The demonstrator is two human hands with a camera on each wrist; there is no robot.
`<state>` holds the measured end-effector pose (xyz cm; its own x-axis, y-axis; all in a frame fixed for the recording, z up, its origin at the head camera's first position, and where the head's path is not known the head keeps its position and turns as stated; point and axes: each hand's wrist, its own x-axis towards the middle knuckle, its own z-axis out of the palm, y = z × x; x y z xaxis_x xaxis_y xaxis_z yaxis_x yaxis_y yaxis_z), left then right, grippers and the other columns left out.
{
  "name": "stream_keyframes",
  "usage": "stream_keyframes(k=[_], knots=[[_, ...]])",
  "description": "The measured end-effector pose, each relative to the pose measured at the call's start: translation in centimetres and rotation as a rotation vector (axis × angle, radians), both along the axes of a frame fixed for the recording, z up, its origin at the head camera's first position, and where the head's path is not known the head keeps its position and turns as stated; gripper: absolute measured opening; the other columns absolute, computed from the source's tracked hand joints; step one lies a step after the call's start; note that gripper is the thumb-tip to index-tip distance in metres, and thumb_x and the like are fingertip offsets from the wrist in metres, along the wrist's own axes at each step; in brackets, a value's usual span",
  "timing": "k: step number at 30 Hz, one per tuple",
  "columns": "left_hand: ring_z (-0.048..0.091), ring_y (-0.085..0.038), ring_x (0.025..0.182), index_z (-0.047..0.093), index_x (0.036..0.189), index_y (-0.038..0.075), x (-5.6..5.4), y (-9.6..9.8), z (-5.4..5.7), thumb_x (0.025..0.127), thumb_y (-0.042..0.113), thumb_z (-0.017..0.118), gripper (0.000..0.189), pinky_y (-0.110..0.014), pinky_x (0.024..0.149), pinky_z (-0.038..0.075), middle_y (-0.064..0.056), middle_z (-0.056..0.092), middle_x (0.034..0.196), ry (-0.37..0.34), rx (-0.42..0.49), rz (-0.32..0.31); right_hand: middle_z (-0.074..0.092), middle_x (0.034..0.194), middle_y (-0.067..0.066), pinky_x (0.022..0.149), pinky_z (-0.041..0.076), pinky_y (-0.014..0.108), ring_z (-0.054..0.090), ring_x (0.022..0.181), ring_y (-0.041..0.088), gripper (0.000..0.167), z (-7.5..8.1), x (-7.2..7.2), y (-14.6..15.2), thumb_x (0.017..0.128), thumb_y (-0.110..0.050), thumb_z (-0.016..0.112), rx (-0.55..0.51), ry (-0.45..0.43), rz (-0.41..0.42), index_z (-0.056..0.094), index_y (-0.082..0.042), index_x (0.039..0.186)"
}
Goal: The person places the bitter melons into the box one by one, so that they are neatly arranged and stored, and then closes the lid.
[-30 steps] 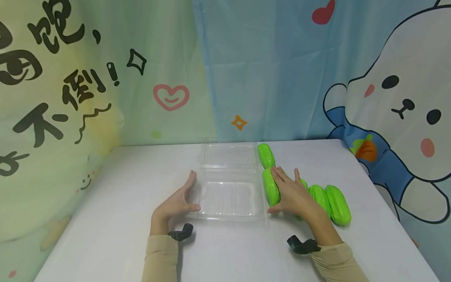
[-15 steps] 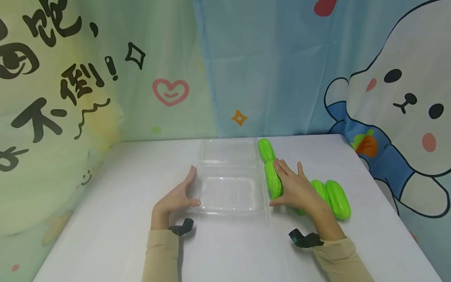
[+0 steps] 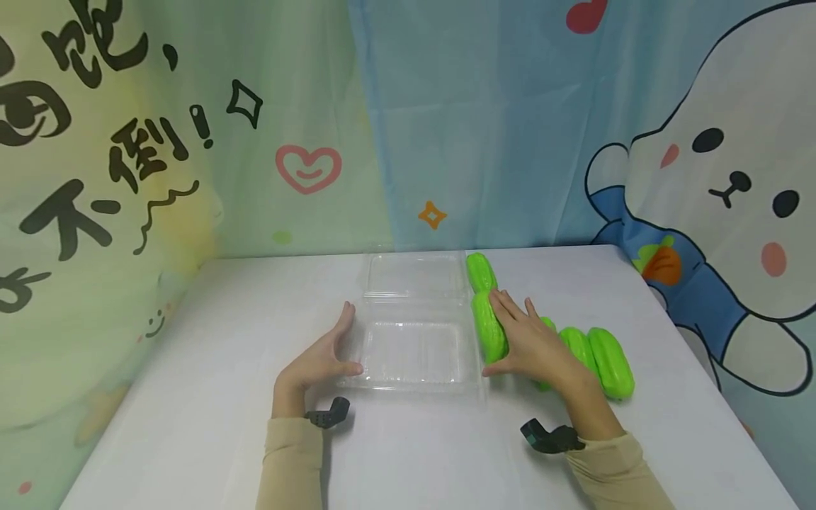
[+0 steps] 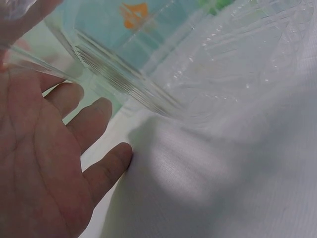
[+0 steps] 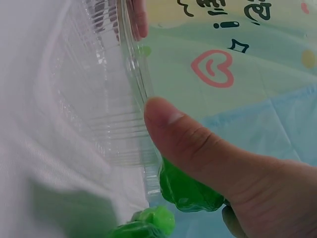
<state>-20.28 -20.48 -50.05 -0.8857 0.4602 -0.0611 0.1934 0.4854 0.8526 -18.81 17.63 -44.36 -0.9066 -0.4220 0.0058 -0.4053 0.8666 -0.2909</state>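
Observation:
A clear plastic clamshell box (image 3: 414, 354) lies open in the head view, its lid (image 3: 414, 275) folded back. At its left side is my left hand (image 3: 321, 360), fingers loosely extended by the wall, thumb at the front corner. My right hand (image 3: 534, 345) holds a bright green, lumpy, gourd-like piece (image 3: 489, 329) against the box's right side. In the right wrist view that green piece (image 5: 188, 191) shows beneath my thumb (image 5: 183, 136), whose tip is at the box rim. My right fingers are partly hidden there. In the left wrist view, box plastic (image 4: 124, 84) crosses beside my fingers (image 4: 106, 168).
Another green piece (image 3: 481, 273) lies beside the lid. Right of my right hand, several more lie side by side, including one at the end (image 3: 610, 363); my hand partly covers others. The white table (image 3: 408, 453) ends at a printed curtain (image 3: 484, 142).
My right hand shifted slightly right, away from the box, with the green piece, then back left against it. My left hand and the box stay nearly still. The head view tilts slightly.

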Motion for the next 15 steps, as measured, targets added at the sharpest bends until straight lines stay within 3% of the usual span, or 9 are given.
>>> stream_keyframes(k=[6,13,15], knots=[[-0.005,-0.019,0.148,-0.005,0.153,0.013,0.1,-0.1,0.0,0.071,0.023,0.083,0.12,-0.043,0.121,0.003,-0.002,-0.006,0.161,-0.01,0.003,0.003,0.013,0.158,0.02,0.117,0.01,0.06,0.014,0.146,0.036,0.131,0.3,0.3,-0.4,0.056,-0.049,0.087,-0.037,-0.017,0.0,0.012,0.001,0.151],[-0.005,-0.029,0.147,-0.004,0.15,-0.002,1.4,0.7,3.5,0.073,0.023,0.081,0.118,-0.047,0.121,0.004,-0.018,-0.006,0.159,-0.02,-0.013,-0.034,0.008,0.16,0.016,0.116,0.016,0.06,0.013,0.145,0.04,0.131,0.5,0.6,-0.9,0.058,-0.046,0.088,-0.097,-0.064,-0.011,0.007,-0.002,0.152],[-0.005,-0.029,0.147,-0.004,0.15,-0.002,1.4,0.7,3.4,0.073,0.022,0.081,0.117,-0.046,0.121,0.004,-0.018,-0.007,0.159,-0.016,-0.018,-0.035,0.007,0.16,0.015,0.112,0.021,0.063,0.014,0.143,0.045,0.131,0.4,0.7,-1.0,0.058,-0.045,0.088,-0.113,-0.065,-0.01,0.007,-0.003,0.153]])
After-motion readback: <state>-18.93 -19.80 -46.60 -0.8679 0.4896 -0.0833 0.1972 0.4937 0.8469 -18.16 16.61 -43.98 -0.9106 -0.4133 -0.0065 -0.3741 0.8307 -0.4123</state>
